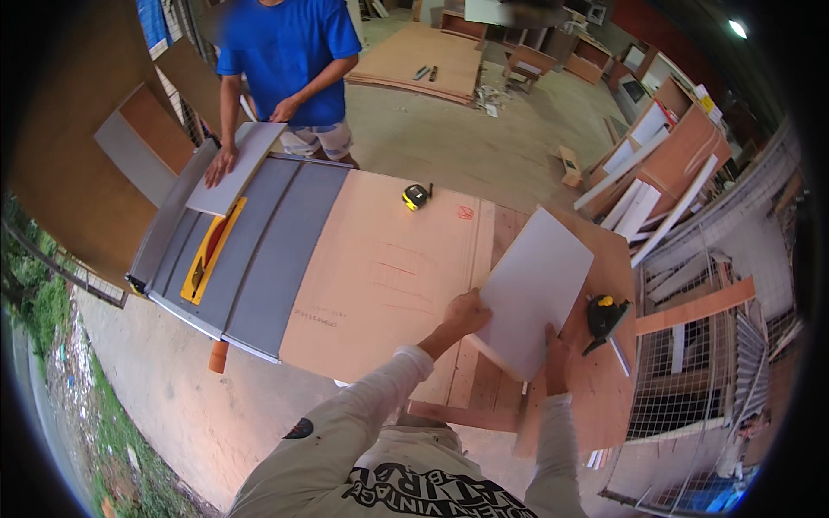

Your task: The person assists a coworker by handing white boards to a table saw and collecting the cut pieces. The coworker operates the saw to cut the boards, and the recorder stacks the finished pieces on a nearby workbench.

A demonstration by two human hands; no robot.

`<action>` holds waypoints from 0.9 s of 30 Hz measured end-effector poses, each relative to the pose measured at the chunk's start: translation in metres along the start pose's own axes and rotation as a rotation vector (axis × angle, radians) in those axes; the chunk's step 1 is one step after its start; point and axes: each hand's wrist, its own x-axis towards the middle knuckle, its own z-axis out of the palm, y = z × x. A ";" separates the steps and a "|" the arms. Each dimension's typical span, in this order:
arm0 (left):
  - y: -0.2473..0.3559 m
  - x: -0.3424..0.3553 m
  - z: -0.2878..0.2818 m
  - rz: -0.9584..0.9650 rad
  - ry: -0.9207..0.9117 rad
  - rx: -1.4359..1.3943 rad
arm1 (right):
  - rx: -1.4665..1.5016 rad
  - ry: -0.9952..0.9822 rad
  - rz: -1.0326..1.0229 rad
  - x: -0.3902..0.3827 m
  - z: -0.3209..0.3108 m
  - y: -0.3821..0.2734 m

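My left hand (466,312) grips the left edge of a pale white board (535,276), held at the near right of the plywood worktop (354,268). My right hand (554,354) holds the board's lower right edge, fingers partly hidden. A black tool with a yellow part (604,321) lies just right of the board. A yellow-and-black tape measure (416,195) sits farther back on the plywood. To the left is a grey table saw (268,250) with a yellow insert and red-and-black blade (207,255).
A person in blue (294,60) stands across the saw, both hands on another white board (237,168). Stacked plywood sheets (414,47) lie behind. Leaning offcuts (656,173) and wire mesh (682,388) border the right; a plywood panel (69,155) stands at left.
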 end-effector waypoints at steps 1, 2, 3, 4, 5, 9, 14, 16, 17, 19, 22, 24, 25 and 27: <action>-0.010 -0.006 -0.014 -0.018 -0.001 0.038 | 0.025 0.005 -0.041 -0.020 0.018 -0.017; -0.024 -0.015 -0.028 -0.049 0.009 0.069 | 0.051 0.008 -0.078 -0.042 0.036 -0.032; -0.037 -0.021 -0.044 -0.075 0.022 0.101 | 0.080 0.014 -0.118 -0.054 0.051 -0.040; -0.046 -0.027 -0.060 -0.094 0.032 0.131 | 0.071 -0.059 -0.064 -0.058 0.061 -0.034; -0.056 -0.035 -0.076 -0.100 0.042 0.132 | 0.061 -0.140 -0.012 -0.062 0.072 -0.019; -0.108 -0.058 -0.131 -0.109 0.140 0.162 | 0.310 -0.316 0.206 -0.097 0.130 -0.006; -0.140 -0.086 -0.192 -0.138 0.139 0.169 | 0.345 -0.435 0.185 -0.151 0.184 0.006; -0.161 -0.104 -0.198 -0.081 0.192 0.121 | 0.291 -0.426 0.087 -0.171 0.197 0.025; -0.168 -0.114 -0.192 0.005 0.402 0.170 | 0.264 -0.407 0.004 -0.177 0.200 0.030; -0.181 -0.146 -0.165 0.176 0.821 0.269 | 0.212 -0.391 -0.129 -0.184 0.202 0.030; -0.182 -0.234 -0.151 0.277 0.865 0.187 | 0.129 -0.297 -0.323 -0.195 0.194 0.025; -0.220 -0.301 -0.126 0.150 0.815 0.151 | 0.027 -0.190 -0.589 -0.204 0.192 0.023; -0.250 -0.337 -0.113 0.047 0.765 0.150 | -0.060 -0.150 -0.682 -0.210 0.195 0.023; -0.349 -0.414 -0.080 -0.127 0.544 0.287 | -0.273 0.011 -0.691 -0.214 0.201 0.030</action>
